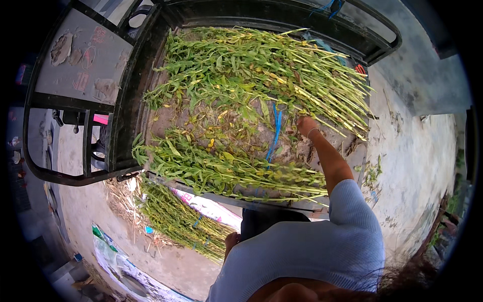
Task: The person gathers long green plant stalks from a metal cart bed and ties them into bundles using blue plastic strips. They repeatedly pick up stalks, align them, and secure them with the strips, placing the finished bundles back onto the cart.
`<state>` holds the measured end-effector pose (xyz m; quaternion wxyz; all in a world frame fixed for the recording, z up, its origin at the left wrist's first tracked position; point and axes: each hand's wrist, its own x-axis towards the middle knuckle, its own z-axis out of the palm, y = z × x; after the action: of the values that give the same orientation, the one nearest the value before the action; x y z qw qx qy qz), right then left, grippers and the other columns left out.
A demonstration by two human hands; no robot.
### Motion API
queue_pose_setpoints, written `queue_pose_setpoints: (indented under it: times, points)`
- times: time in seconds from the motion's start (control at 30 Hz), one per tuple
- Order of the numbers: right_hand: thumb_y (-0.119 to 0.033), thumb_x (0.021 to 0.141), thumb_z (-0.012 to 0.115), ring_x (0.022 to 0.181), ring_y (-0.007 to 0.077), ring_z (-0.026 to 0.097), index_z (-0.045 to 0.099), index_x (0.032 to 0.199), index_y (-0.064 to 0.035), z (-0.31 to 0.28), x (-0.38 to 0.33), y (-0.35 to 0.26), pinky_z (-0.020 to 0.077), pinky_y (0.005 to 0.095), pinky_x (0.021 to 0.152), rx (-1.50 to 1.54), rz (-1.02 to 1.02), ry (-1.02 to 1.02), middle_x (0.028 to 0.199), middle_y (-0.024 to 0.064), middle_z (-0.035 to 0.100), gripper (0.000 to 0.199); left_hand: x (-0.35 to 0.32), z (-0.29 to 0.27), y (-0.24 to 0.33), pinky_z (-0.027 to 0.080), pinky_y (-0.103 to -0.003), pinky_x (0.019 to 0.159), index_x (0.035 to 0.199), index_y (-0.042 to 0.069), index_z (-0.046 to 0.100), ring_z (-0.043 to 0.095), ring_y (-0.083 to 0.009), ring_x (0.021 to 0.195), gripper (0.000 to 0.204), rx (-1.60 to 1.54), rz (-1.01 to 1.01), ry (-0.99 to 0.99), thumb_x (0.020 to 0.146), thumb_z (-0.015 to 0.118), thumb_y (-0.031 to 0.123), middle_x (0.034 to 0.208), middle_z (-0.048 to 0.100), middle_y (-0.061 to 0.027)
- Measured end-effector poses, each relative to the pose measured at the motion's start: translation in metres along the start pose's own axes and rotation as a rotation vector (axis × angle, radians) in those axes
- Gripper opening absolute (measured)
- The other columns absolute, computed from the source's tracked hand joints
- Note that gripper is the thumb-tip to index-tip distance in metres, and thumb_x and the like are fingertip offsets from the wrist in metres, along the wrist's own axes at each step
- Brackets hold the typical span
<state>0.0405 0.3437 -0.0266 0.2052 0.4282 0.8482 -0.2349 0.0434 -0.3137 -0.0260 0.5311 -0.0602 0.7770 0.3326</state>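
My right hand [306, 125] reaches over the cart bed, its fingers curled closed at the lower edge of a large heap of leafy green stalks [236, 65]. What those fingers hold, if anything, is hidden. A blue strap [276, 132] lies across the bed just left of this hand. Nearer to me, a thinner row of leafy stalks [211, 163] runs along the cart's near edge. My left hand [232, 240] is low beside my body, by the stem ends of a tied bundle of stalks [186, 219] on the ground; its fingers are mostly hidden.
Dark metal rails frame the cart, with a grey panel [85, 55] at the left and a rail [372, 30] at the far right. Dry straw [123, 201] and a plastic sack [113, 256] lie on the ground at lower left. Concrete [402, 171] extends on the right.
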Motion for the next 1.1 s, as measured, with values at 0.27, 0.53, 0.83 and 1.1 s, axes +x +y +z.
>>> queue_pose_setpoints:
  times: [0.27, 0.53, 0.83, 1.1]
  points:
    - [-0.027, 0.077, 0.055, 0.079, 0.0364, 0.06, 0.061, 0.089, -0.0048, 0.062, -0.008, -0.051, 0.0499, 0.0438, 0.069, -0.085, 0.103, 0.07, 0.091, 0.0165, 0.062, 0.026, 0.023, 0.014, 0.071, 0.046, -0.025, 0.052, 0.091, 0.002, 0.058, 0.057, -0.0151, 0.061, 0.02, -0.535, -0.25, 0.03, 0.084, 0.052, 0.019, 0.075, 0.06, -0.0067]
    - [-0.017, 0.076, 0.058, 0.075, 0.0346, 0.058, 0.062, 0.087, -0.0098, -0.063, 0.014, -0.011, 0.047, 0.0432, 0.064, 0.025, -0.156, 0.647, 0.08, 0.016, 0.062, 0.014, 0.035, 0.011, 0.086, 0.05, -0.027, 0.057, 0.099, 0.0, 0.054, 0.061, -0.0179, 0.07, 0.021, -0.603, -0.154, 0.051, 0.086, 0.051, 0.016, 0.085, 0.061, -0.0119]
    - [-0.003, 0.074, 0.056, 0.071, 0.0373, 0.056, 0.058, 0.09, -0.0009, -0.084, -0.157, 0.005, 0.0454, 0.0405, 0.061, 0.358, -0.42, 0.661, 0.076, 0.0186, 0.057, 0.016, 0.017, 0.026, 0.059, 0.042, -0.025, 0.052, 0.074, 0.003, 0.062, 0.053, -0.0109, 0.058, 0.021, -0.226, -0.05, 0.027, 0.081, 0.05, 0.019, 0.067, 0.06, -0.0035]
    - [-0.012, 0.075, 0.056, 0.069, 0.0374, 0.056, 0.057, 0.08, -0.0041, 0.081, -0.289, 0.05, 0.0452, 0.0427, 0.058, 0.506, -0.452, 0.299, 0.073, 0.0182, 0.057, 0.009, 0.016, 0.029, 0.047, 0.044, -0.026, 0.052, 0.077, 0.002, 0.063, 0.055, -0.0122, 0.06, 0.024, -0.293, -0.157, 0.007, 0.083, 0.052, 0.022, 0.072, 0.061, -0.0035]
